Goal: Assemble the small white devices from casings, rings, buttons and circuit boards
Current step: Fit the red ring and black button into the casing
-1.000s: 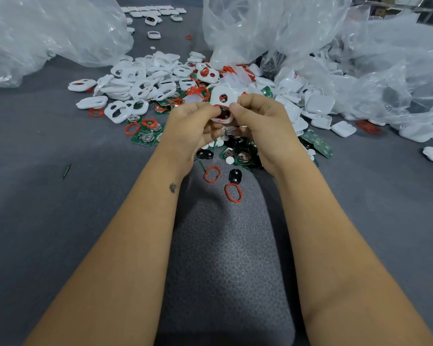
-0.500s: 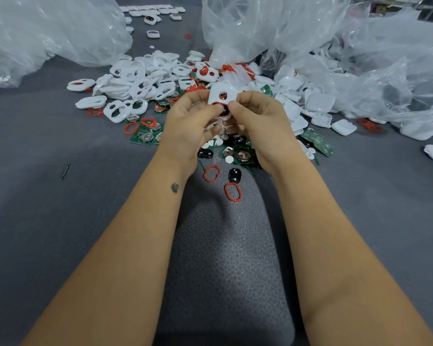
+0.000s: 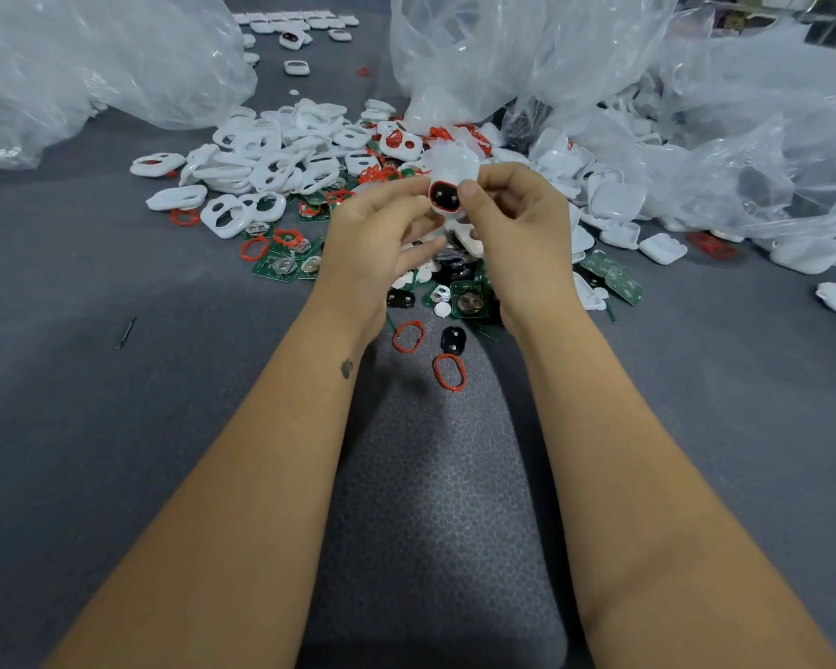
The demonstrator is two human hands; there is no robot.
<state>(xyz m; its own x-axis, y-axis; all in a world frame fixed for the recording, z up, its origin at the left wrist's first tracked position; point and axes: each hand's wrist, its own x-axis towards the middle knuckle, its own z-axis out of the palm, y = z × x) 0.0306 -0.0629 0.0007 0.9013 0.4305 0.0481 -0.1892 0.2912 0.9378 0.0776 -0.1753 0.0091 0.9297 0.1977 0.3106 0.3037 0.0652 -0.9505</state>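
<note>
A grey felt-like surface (image 3: 93,427) spreads under crumpled clear plastic bags (image 3: 93,55). Both thumbs and forefingers pinch a white casing (image 3: 452,169) held up facing the camera, apparently so the black button pad (image 3: 444,196) and red ring can be seated in its opening: left hand (image 3: 377,234) steadying, right hand (image 3: 517,219) pressing. Below lie spare red rings (image 3: 450,372) and circuit boards (image 3: 281,265), within easy reach.
</note>
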